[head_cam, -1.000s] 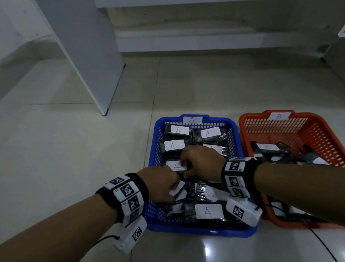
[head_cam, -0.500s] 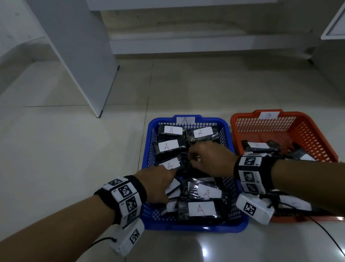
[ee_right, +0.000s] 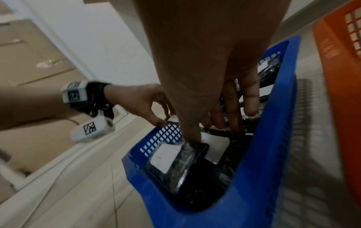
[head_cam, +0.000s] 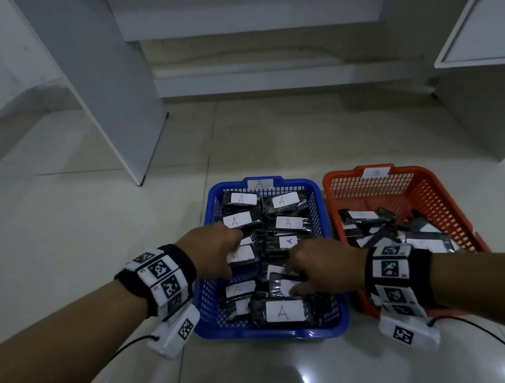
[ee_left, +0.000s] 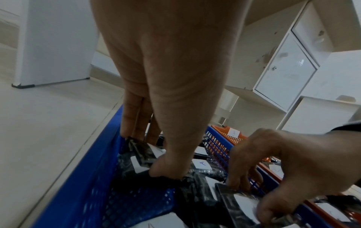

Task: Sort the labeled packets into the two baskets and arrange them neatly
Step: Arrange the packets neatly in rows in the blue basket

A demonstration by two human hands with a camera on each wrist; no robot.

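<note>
The blue basket (head_cam: pixel 321 204), tagged A, holds several black packets with white A labels, in tidy rows at its far end and loose nearer me. My left hand (head_cam: pixel 231 250) is at the left column; in the left wrist view this left hand (ee_left: pixel 148 154) pinches a black packet (ee_left: pixel 140 162) between thumb and fingers. My right hand (head_cam: pixel 294 278) is over the basket's near middle and grips another packet (ee_left: pixel 240 203) by its edge. In the right wrist view my right hand (ee_right: pixel 213 131) has its thumb and fingers down among the packets. The orange basket (head_cam: pixel 445 194), tagged B, holds a loose pile.
Both baskets stand side by side on a glossy tiled floor (head_cam: pixel 97 233). A white cabinet panel (head_cam: pixel 111 96) rises at the back left and a white cupboard (head_cam: pixel 482 52) at the right. Cables trail from both wrist cameras across the floor.
My right hand has drawn back from the far middle rows to the near middle of the blue basket. My left hand has moved slightly farther in along the left column.
</note>
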